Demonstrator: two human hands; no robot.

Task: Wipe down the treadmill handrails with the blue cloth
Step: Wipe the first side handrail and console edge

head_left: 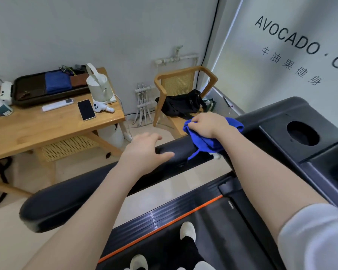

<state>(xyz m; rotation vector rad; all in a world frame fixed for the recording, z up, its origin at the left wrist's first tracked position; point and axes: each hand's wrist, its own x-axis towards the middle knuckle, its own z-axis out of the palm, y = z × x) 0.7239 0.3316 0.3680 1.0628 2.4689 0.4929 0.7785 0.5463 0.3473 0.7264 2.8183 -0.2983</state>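
- Bunched under the right hand, the blue cloth is being pressed onto the black treadmill handrail, with the fingers curled closed over its folds.
- One loose corner of the cloth is hanging down the near side of the rail.
- No object is being held by the left hand; its fingers are being kept spread and loosely open, with the fingertips resting on or just above the top of the same rail, just beside the cloth.
- Both bare forearms are being extended across the rail from the lower edge of the view, and a white sleeve is being shown at the right arm.
- The cloth is lying near the far end of the handrail, close to where it meets the treadmill console.
- A wooden table and a wooden chair with a black bag are being seen beyond the rail.
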